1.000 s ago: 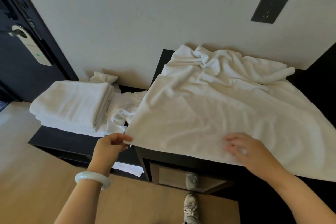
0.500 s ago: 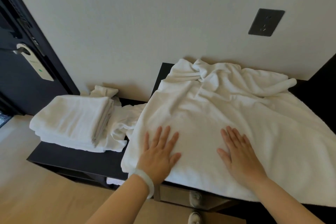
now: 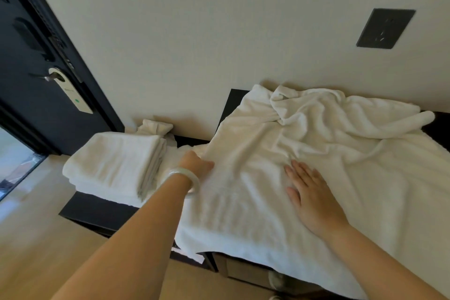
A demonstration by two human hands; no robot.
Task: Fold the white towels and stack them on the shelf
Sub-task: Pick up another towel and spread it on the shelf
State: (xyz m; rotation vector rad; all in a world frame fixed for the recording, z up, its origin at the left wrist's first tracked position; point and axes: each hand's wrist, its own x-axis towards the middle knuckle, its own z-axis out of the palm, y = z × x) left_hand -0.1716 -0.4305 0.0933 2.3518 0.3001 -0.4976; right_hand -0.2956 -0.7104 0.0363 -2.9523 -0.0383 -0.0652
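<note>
The spread towel [image 3: 267, 214] lies over the dark worktop [image 3: 233, 102], just right of the folded stack [image 3: 114, 165]. Judged soft, limp and light, it is best taken at its corners. The right hand [image 3: 314, 200] presses it flat, fingers straight. The left hand [image 3: 194, 163] meets the edge nearest the stack, fingers hidden, grip undeterminable. Count: one spread towel, one stack, one crumpled towel [image 3: 155, 126] behind the stack.

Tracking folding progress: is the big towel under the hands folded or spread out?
Spread out: the large towel lies open and wrinkled over the dark cabinet, right hand flat on it, unlike the folded stack.
</note>
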